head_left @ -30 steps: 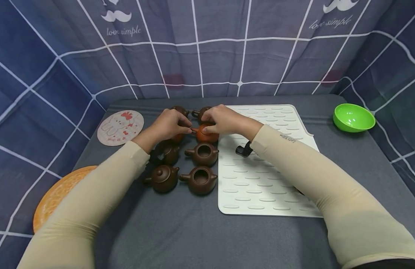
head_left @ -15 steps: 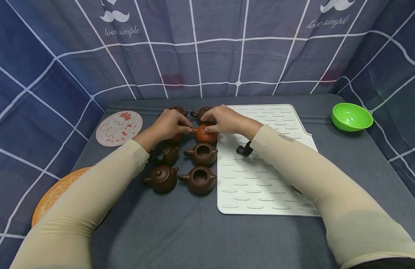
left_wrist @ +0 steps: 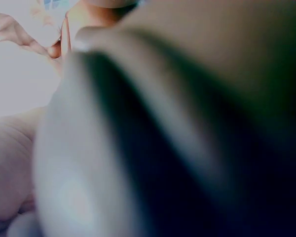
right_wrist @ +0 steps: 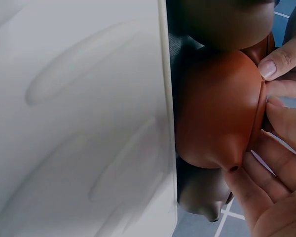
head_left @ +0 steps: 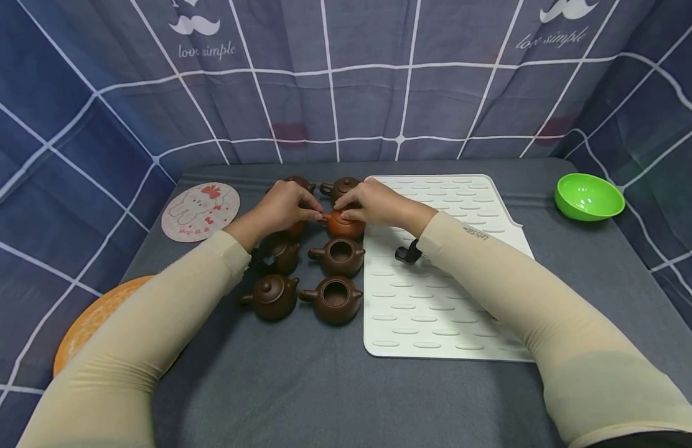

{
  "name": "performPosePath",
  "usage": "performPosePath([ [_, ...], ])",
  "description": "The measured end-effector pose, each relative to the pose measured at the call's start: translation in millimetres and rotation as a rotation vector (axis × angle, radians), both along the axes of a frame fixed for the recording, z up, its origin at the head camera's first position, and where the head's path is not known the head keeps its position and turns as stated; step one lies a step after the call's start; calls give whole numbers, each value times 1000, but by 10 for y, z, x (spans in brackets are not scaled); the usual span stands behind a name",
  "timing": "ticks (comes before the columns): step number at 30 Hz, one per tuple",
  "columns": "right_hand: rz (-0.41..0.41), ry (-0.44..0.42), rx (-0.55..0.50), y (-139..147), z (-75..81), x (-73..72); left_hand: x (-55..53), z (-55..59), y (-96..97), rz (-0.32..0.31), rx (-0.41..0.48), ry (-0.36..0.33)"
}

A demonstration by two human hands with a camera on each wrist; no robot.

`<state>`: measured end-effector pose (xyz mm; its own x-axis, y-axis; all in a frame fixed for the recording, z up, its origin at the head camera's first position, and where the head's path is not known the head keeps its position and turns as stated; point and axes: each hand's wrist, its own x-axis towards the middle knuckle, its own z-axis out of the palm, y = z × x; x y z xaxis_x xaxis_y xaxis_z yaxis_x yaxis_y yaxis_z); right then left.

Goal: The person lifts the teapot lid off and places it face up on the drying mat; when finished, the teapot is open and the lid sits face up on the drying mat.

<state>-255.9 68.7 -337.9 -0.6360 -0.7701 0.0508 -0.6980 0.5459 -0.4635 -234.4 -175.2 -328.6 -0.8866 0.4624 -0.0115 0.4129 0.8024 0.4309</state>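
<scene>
My right hand is over the top of an orange-red teapot, its thumb and fingertips pinching at the lid; the knob is hidden behind the fingers. From the other side my left hand pinches the teapot's short handle. The left thumb shows close to the lid in the right wrist view. Directly in front stand two dark brown teapots with open tops, the nearer teapot and the farther teapot. A blurred dark shape fills most of the left wrist view.
More teapots form a column on the left, including a lidded brown one. A white ribbed mat lies right of them. A green bowl stands far right. At left are a round rabbit-print mat and an orange round mat.
The right hand's fingers have shifted slightly down and closer together over the orange-red teapot's lid. The left hand stays at the handle, and the teapots stay in place.
</scene>
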Motion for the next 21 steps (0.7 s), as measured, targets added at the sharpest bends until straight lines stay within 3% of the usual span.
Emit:
performPosePath([
  [21,12,12,-19,3,-27,-7,-10,7,-11,0,0,-14],
])
